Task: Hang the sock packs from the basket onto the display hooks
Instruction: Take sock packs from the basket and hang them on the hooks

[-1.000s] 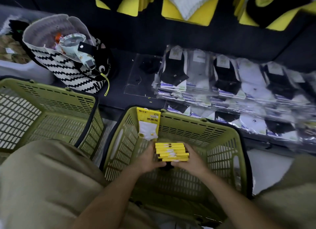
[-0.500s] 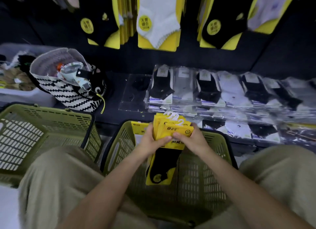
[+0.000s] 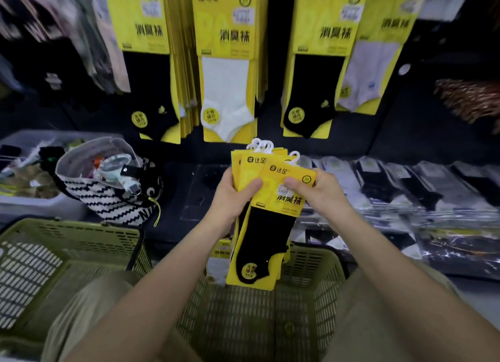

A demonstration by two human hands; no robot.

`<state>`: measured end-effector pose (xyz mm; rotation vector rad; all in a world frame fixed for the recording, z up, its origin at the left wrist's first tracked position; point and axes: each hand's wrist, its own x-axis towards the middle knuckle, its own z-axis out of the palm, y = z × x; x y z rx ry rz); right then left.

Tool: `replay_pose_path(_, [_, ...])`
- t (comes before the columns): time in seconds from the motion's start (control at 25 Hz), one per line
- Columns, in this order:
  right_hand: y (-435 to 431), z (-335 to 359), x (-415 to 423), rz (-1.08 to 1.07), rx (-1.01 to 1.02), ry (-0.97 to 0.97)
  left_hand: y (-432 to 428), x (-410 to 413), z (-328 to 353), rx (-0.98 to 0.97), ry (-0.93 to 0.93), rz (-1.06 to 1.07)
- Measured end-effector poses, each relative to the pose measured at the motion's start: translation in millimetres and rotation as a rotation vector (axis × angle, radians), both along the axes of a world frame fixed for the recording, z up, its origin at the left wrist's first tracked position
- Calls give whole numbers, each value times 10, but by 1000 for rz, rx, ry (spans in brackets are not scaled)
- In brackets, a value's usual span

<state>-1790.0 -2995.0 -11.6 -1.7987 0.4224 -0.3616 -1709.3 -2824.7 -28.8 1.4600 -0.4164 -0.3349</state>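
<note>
My left hand [image 3: 230, 196] grips the fanned sock packs [image 3: 243, 169] while my right hand [image 3: 322, 191] pinches the front pack [image 3: 270, 226] loose for hanging.

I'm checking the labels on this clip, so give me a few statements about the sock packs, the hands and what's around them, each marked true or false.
1. The left hand and the right hand both hold sock packs. True.
2. The front pack shows a white sock. False: its sock is black.
3. The held packs have white hangers on top. True.
4. The zigzag bag lies right of the hands. False: it lies to their left.
5. The basket below the hands is red. False: it is green.
6. A white-sock pack hangs on the display. True.
</note>
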Motion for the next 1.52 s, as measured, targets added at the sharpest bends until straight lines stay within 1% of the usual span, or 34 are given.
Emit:
replay_pose_path(0.08, [-47, 244, 27, 18, -34, -42, -61, 35, 239, -54, -35, -2])
replay_pose_path(0.12, [-89, 343, 40, 5, -12, -80, -94, 54, 354, -75, -57, 6])
replay_pose_path(0.24, [-187, 679, 63, -65, 229, -196, -212, 134, 708, -123, -104, 43])
replay_pose_path(0.28, [-212, 789, 82, -79, 239, -226, -251, 159, 816, -139, -111, 55])
replay_pose_path(0.4, [-318, 1126, 170, -130, 144, -284, -346, 252, 1105, -150, -155, 103])
replay_pose_path(0.44, [-386, 1258, 220, -148, 144, -305, -372, 297, 1220, -149, -180, 120])
replay_pose_path(0.56, [-616, 1658, 356, -136, 243, -355, -390, 443, 1517, -190, -230, 153])
replay_pose_path(0.6, [-676, 1786, 394, -140, 244, -348, -378, 485, 1593, -206, -246, 164])
replay_pose_path(0.68, [-783, 2000, 487, -187, 201, -348, -342, 550, 1704, -206, -275, 184])
replay_pose_path(0.8, [-855, 2160, 662, -232, -22, -311, -288, 599, 1769, -175, -315, 198])
replay_pose_path(0.92, [-792, 2179, 808, -243, -169, -258, -256, 624, 1814, -153, -318, 209])
replay_pose_path(1.0, [-743, 2165, 878, -248, -223, -218, -260, 628, 1854, -148, -317, 210])
replay_pose_path(1.12, [-733, 2159, 854, -270, -211, -174, -312, 587, 1892, -127, -325, 193])
replay_pose_path(1.2, [-767, 2128, 766, -374, -319, -164, -358, 540, 1911, -125, -322, 177])
replay_pose_path(1.24, [-769, 2105, 711, -448, -378, -194, -384, 520, 1920, -124, -320, 172])
replay_pose_path(1.28, [-747, 2080, 658, -475, -386, -261, -408, 507, 1929, -124, -321, 170])
replay_pose_path(1.32, [-677, 2078, 610, -429, -348, -349, -439, 491, 1941, -123, -321, 166])
replay_pose_path(1.36, [-587, 2082, 585, -331, -295, -409, -479, 473, 1944, -121, -320, 159])
replay_pose_path(1.44, [-418, 2103, 589, -170, -287, -383, -573, 423, 1939, -126, -322, 144])
replay_pose_path(1.52, [-353, 2122, 595, -144, -256, -364, -664, 369, 1929, -126, -323, 138])
